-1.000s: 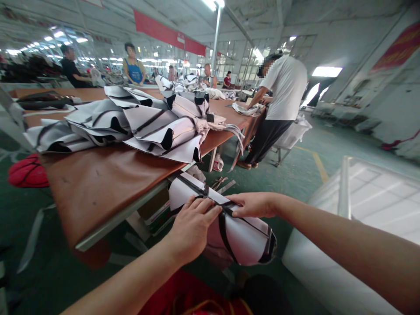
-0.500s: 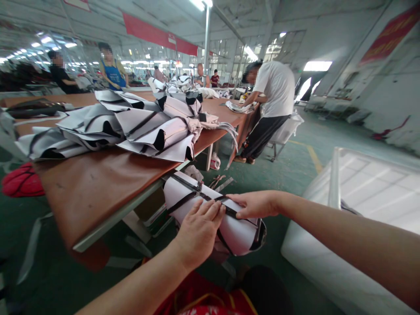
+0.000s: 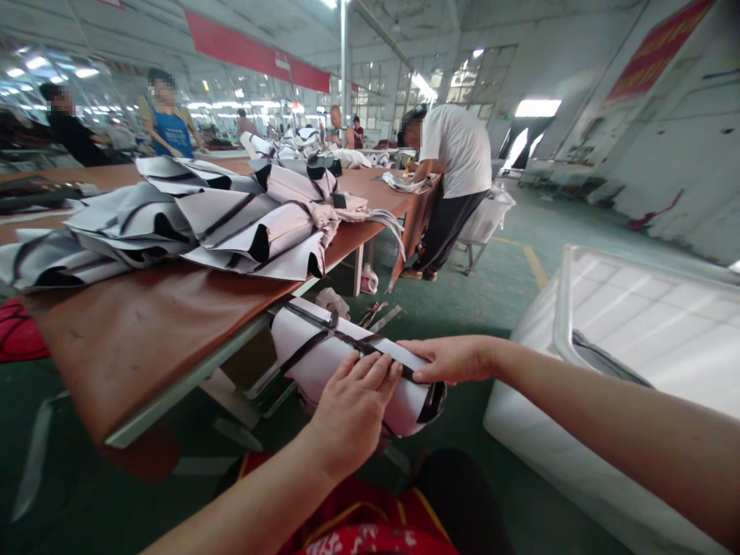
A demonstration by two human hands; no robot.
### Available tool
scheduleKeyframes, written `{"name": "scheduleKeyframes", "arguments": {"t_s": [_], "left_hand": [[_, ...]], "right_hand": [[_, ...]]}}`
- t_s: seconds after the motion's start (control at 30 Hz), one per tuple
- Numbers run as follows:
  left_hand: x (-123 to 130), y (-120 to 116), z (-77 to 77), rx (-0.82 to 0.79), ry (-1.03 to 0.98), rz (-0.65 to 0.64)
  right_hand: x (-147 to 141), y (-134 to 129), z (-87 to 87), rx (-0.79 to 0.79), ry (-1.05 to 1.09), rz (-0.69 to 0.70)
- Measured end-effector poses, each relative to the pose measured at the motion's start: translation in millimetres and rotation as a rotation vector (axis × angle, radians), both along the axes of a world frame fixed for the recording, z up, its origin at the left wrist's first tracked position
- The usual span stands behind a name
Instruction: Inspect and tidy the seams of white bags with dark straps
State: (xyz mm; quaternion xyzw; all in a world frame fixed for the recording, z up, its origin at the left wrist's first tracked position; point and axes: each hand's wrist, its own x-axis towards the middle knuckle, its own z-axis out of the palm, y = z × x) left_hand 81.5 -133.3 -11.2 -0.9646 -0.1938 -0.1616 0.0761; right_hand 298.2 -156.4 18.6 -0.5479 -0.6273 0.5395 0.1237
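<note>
Well, the white piece with black strips (image 3: pixel 309 366) lies under both hands, beyond the red clothing at the bottom of the view and just off the edge of the brown-topped bench (image 3: pixel 173 324). Its far end comes close to that edge, though I cannot see what bears it from below. The left grip (image 3: pixel 352 408) is unclenched, palm down, its fingers laid together over the top beside the long black strip (image 3: pixel 352 341). The right grip (image 3: pixel 448 358) touches the top nearer the dark-edged end (image 3: pixel 433 405); whether it pinches the strip or merely rests there, I cannot tell. From how the sheet curves, I judge it light and springy, stiff enough to hold a rounded shape yet soft enough to buckle or crease under a hard squeeze. The white face looks smooth, so I would expect a fingertip to slide on it sooner than on the raised-looking black bands. I would take hold where those bands cross, or along the long one with a hand near each end, spreading the load over broad fingers (one pinch at a corner would, I suspect, let the rest sag and twist). Similar pieces in the heap (image 3: pixel 225 220) on the bench bow and fold over one another, which suggests the same pliable body, more apt to dent than to break.
</note>
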Motion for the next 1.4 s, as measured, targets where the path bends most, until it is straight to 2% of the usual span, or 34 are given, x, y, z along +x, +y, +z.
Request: {"name": "scheduleKeyframes", "arguments": {"t_s": [0.13,0.33,0.4,0.5,0.57,0.63,0.8,0.9,1.03,1.13,1.23,1.33,1.4], "left_hand": [[-3,1,-0.4,-0.014,-0.025,-0.002],[-1,-4,-1.0,-0.034,-0.028,-0.004],[0,-6,0.9,-0.05,-0.009,0.008],[-2,-8,7.0,-0.085,0.022,0.015],[-6,-5,11.5,-0.077,0.05,-0.005],[-14,3,15.0,-0.024,0.066,0.011],[-39,40,20.6,0.085,0.019,0.176],[-47,58,22.7,0.035,0.01,0.227],[-52,68,26.9,-0.071,-0.008,0.194],[-56,80,40.0,-0.185,-0.028,0.18],[-51,100,68.3,-0.24,-0.026,0.158],[-26,118,100.4,-0.172,-0.119,0.099],[-2,126,109.7,-0.102,-0.217,0.053]], "right_hand": [[10,-15,-9.8,-0.013,-0.02,-0.055],[18,-31,-21.4,0.088,0.422,-0.044],[15,-32,-22.5,0.093,0.415,-0.101],[3,-30,-25.9,0.188,0.288,-0.204],[-8,-30,-29.7,0.193,0.298,-0.256],[-15,-30,-33.4,0.146,0.366,-0.29],[-17,-32,-35.6,0.066,0.447,-0.292],[-17,-33,-33.6,0.078,0.437,-0.285],[-20,-36,-31.0,0.125,0.395,-0.311],[-21,-37,-31.0,0.142,0.377,-0.312],[-20,-36,-32.5,0.152,0.375,-0.299],[-20,-35,-33.2,0.134,0.363,-0.311],[-21,-36,-33.2,0.117,0.352,-0.338]]}}
